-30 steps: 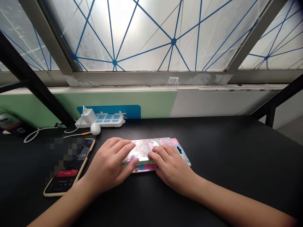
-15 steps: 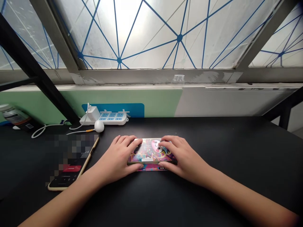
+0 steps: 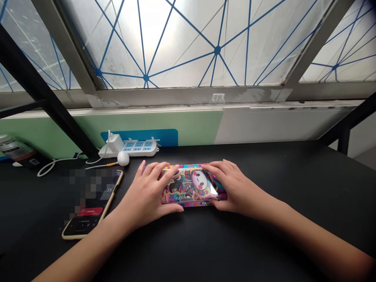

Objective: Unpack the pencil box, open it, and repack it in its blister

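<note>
A flat, brightly printed cartoon box (image 3: 192, 186) lies on the black table (image 3: 264, 219) in front of me. My left hand (image 3: 147, 194) grips its left end, fingers laid over the top and thumb along the near edge. My right hand (image 3: 232, 188) grips the right end the same way. The printed face on the lid shows between my hands. The box's ends are hidden under my fingers.
A smartphone (image 3: 91, 205) with a lit screen lies left of my left hand. Behind it are a white power strip (image 3: 138, 148) with a charger, a white ball-shaped object (image 3: 123, 158) and a cable. A bottle (image 3: 13, 150) lies at the far left. A windowsill and taped window run behind.
The box has shifted slightly away from me and its lid now lies flat and closed. My hands have moved from its top to its two ends.
</note>
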`<state>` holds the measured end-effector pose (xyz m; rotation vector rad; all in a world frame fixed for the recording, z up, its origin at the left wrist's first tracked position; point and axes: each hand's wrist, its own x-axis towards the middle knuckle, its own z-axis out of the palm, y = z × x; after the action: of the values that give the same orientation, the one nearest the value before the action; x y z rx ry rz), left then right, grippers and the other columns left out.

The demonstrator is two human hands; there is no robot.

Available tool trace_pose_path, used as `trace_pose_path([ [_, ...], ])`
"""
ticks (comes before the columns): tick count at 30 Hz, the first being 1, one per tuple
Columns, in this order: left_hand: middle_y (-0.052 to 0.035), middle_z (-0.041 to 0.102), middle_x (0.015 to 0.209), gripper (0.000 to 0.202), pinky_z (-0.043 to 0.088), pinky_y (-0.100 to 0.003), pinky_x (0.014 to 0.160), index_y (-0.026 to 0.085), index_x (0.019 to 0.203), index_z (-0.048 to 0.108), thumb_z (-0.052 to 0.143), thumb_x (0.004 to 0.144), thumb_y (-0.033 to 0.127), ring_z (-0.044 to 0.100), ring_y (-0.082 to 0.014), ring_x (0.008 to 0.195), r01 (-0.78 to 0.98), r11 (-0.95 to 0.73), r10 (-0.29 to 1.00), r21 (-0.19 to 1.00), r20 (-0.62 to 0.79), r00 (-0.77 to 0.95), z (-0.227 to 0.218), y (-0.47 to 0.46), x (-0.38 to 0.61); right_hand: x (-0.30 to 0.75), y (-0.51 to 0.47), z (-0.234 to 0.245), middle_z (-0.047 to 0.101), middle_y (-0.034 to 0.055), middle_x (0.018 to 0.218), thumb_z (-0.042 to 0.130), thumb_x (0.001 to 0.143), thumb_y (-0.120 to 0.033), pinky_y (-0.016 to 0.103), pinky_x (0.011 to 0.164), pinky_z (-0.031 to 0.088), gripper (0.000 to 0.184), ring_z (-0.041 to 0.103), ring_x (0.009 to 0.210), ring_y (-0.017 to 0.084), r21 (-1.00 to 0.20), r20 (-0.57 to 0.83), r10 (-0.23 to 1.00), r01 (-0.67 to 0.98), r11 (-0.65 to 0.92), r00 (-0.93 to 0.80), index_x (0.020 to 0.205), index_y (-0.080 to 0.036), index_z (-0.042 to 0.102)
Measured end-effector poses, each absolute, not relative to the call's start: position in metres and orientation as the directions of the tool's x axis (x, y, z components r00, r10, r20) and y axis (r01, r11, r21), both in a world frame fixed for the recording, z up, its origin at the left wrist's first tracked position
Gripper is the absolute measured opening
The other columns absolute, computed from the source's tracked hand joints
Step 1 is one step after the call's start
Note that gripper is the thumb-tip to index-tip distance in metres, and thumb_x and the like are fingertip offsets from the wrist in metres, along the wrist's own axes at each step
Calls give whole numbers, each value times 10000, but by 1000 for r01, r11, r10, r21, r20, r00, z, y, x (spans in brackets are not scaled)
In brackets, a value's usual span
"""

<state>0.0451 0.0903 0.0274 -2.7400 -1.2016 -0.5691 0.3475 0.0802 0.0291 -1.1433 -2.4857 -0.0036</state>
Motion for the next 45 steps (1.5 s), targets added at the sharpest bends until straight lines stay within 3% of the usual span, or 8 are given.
trace_pose_path([
  [5,-193,527,1512,908,268,-663,1148,256,1508,450,751,777,701,436,-436,1408,758,-649,695,66,455,556,33,99,35,345,78,28,577,176,1348,736,733,-250,663,1140,324,882,565,1236,369,5,426,674,747,665,-604,1510,-239,319],
  [16,-139,653,1181,727,467,-528,1014,242,1386,545,829,789,545,616,-351,1101,708,-705,577,30,605,549,40,100,29,344,68,33,556,150,1176,716,883,-389,581,1090,384,689,501,1137,342,290,520,480,675,678,-706,1463,-155,427],
  [21,-50,705,973,318,247,-651,1173,213,1234,597,699,947,304,689,-246,872,660,-737,494,-144,552,672,45,81,40,342,61,36,580,140,1177,681,936,-290,429,926,509,535,549,1043,294,241,597,510,744,623,-620,1426,-182,496],
  [25,-84,746,1042,151,356,-608,1124,174,1124,611,603,973,186,715,-261,909,611,-771,474,-177,482,737,43,70,52,335,62,33,664,162,1166,615,963,-259,465,861,547,323,629,1003,310,198,517,553,720,665,-653,1261,-134,611],
  [29,-91,733,1151,178,497,-534,990,180,1113,615,644,940,151,700,-295,1017,629,-762,541,-154,383,749,38,70,56,328,63,25,731,149,1164,611,971,-243,492,929,562,272,674,1087,322,147,488,525,659,738,-697,1204,-104,635],
  [36,-98,686,1179,308,522,-500,916,197,1195,631,709,897,186,647,-310,1019,637,-759,596,-138,249,764,38,73,55,319,61,12,720,184,1259,569,991,-206,508,1001,569,174,662,1208,344,139,471,528,650,747,-707,1084,-102,673],
  [41,-142,648,1327,563,486,-538,1000,191,1396,552,704,927,463,606,-346,1164,648,-759,624,-56,222,750,35,79,52,314,62,13,718,190,1244,604,967,-233,529,965,583,301,670,1166,373,185,420,501,612,769,-756,1228,-90,653],
  [45,-181,432,1601,810,308,-653,1164,209,1577,356,542,947,683,397,-386,1462,712,-701,706,26,166,689,29,87,47,312,62,12,693,208,1281,685,923,-325,564,983,562,463,648,1183,405,170,367,523,608,776,-769,1315,-89,618],
])
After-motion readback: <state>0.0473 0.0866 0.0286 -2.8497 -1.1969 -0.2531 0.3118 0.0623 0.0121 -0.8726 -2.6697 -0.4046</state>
